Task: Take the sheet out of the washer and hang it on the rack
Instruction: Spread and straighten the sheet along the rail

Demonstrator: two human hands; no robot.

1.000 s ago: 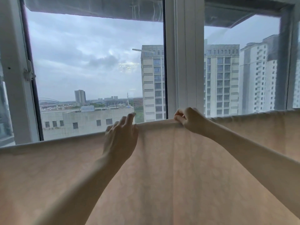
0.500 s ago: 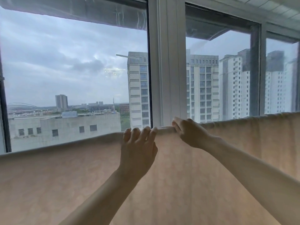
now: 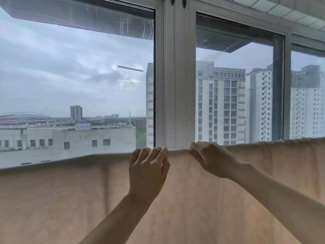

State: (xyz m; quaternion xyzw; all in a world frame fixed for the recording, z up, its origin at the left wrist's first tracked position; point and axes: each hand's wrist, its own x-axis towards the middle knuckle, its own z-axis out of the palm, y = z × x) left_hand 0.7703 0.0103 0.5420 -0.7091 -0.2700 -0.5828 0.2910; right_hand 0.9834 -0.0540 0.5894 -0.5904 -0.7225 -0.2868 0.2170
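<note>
A pale peach sheet (image 3: 70,199) hangs spread across the whole width of the view, draped over a horizontal rail that it hides. My left hand (image 3: 147,171) lies against the sheet just below its top fold, fingers straight and reaching up to the edge. My right hand (image 3: 209,159) is close beside it, fingers curled over the top fold and gripping the sheet there. The two hands are about a hand's width apart at the middle of the rail.
Directly behind the sheet is a large window with a white frame post (image 3: 174,85) in the middle and a grey post (image 3: 278,88) to the right. Tall buildings and a cloudy sky show through the glass. Ceiling panels (image 3: 281,9) are at the upper right.
My left hand slid right along the sheet's top edge, ending close to my right hand. My view shifted right and upward. The right hand kept its hold on the fold.
</note>
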